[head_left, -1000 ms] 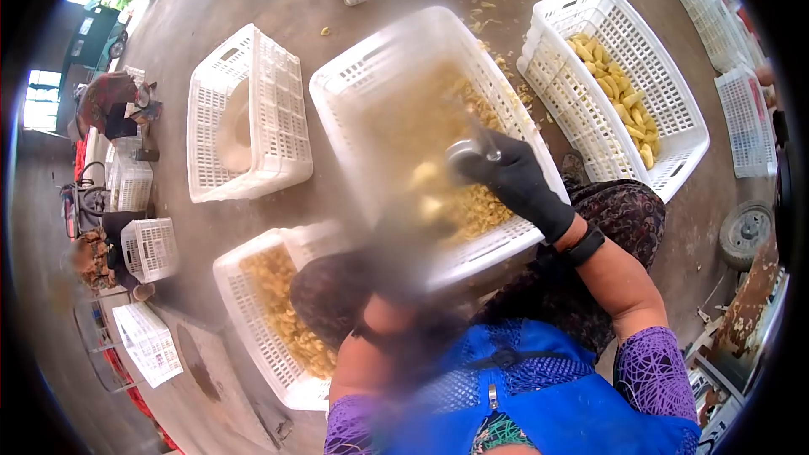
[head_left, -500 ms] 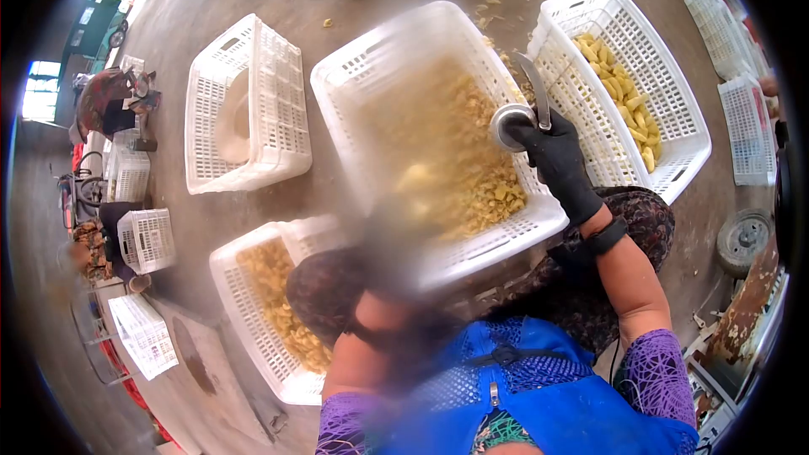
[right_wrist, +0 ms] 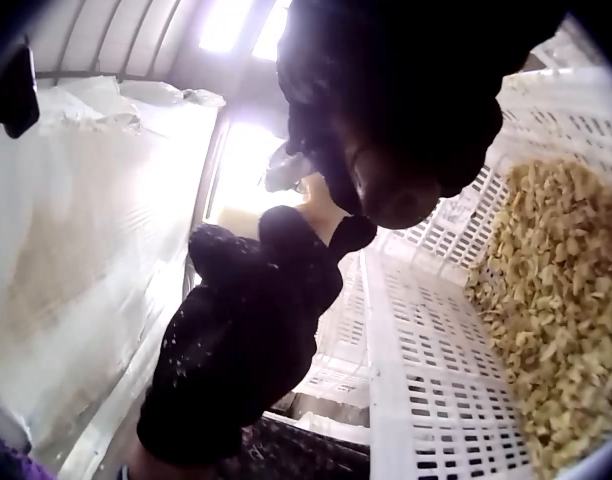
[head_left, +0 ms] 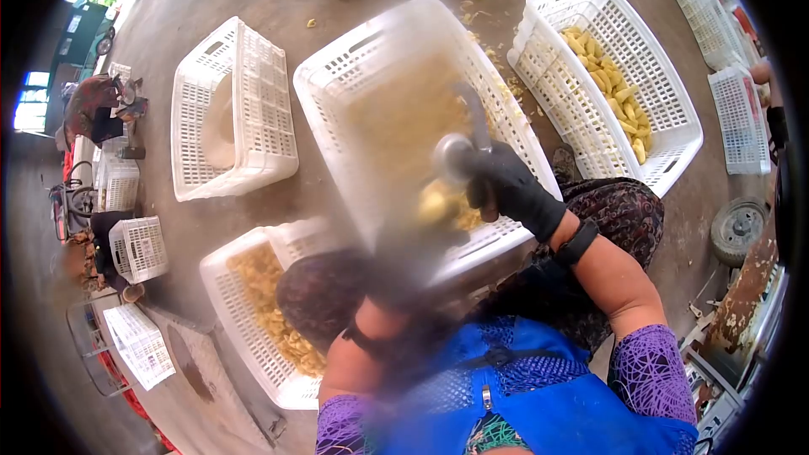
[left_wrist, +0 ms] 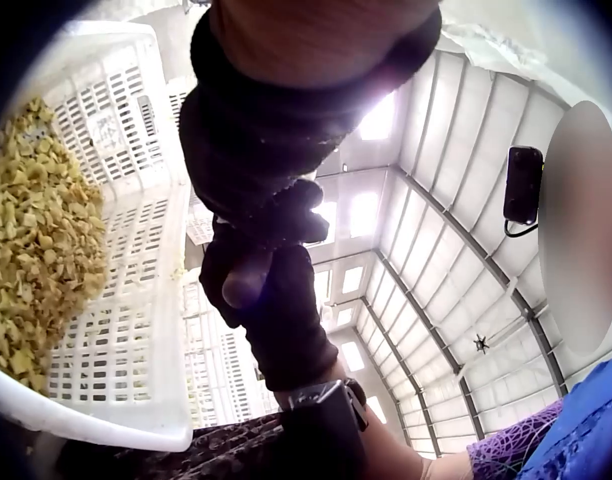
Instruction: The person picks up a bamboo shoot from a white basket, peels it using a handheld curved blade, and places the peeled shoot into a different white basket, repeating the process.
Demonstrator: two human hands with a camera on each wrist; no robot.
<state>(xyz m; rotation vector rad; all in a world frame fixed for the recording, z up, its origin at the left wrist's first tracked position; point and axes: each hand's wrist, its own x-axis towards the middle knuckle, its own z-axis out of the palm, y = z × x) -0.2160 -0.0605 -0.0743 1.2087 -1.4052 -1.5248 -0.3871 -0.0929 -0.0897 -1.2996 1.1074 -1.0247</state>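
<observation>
My right hand [head_left: 516, 190], in a black glove, grips a curved knife [head_left: 479, 118] with a round, shiny metal part beside the fingers. Its handle end [right_wrist: 398, 198] shows as a round stub in the right wrist view. Opposite it, my gloved left hand [right_wrist: 248, 325] pinches a pale yellow piece of produce [right_wrist: 321, 208] between thumb and fingers. From the head, the left hand is mostly lost in a lens smudge, with the yellow piece [head_left: 434, 202] beyond it. Both hands work close together above a white crate [head_left: 333, 131] of yellowish scraps [left_wrist: 41, 240].
At the right stands a white crate [head_left: 674, 67] with smooth yellow pieces [head_left: 619, 97]. Another crate [head_left: 236, 337] of yellow pieces is by the left knee. A crate [head_left: 270, 109] with a pale rounded thing stands left. People sit farther off; a wheel [head_left: 739, 230] lies right.
My right hand swung out to the right over the crate's side with the knife, then came back left beside the yellow piece. The left hand has stayed in about the same place.
</observation>
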